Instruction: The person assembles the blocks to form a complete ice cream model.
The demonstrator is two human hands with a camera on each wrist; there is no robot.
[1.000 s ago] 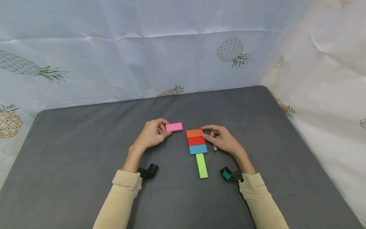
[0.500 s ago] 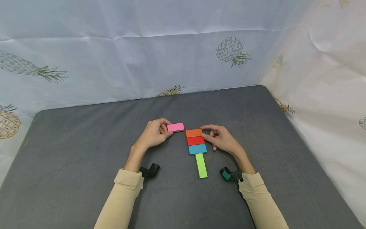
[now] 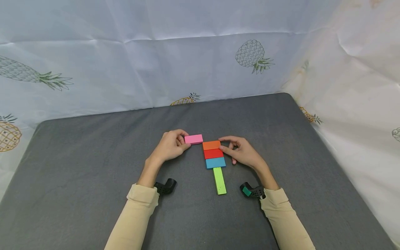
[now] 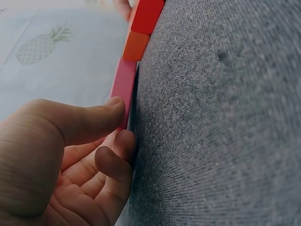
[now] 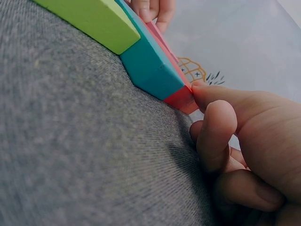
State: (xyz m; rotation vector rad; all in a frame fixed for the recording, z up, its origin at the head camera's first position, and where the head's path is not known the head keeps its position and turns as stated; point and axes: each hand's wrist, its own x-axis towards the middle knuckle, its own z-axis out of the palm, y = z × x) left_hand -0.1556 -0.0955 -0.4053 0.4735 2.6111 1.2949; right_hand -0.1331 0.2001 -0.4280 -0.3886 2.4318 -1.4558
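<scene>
In the head view my left hand (image 3: 170, 146) pinches the left end of a pink block (image 3: 193, 139) between thumb and fingers. Its right end comes close to the upper left corner of an orange block (image 3: 211, 145). Below the orange one, a red block (image 3: 214, 153) and a blue block (image 3: 215, 163) lie side by side against it. A lime green block (image 3: 219, 181) points down lengthwise from the blue one's lower edge. My right hand (image 3: 243, 151) holds the orange block's right end with thumb and index finger; the right wrist view hides that index fingertip.
The blocks lie on a dark grey cloth-covered table (image 3: 93, 180). A pale curtain (image 3: 131, 69) with pineapple prints hangs behind the far edge and along the right side. Black wrist cameras, such as the left one (image 3: 165, 186), jut inward from both wrists.
My left hand has slid the pink block slightly to the right, narrowing its gap to the orange block. The right hand and the other blocks stay about where they were.
</scene>
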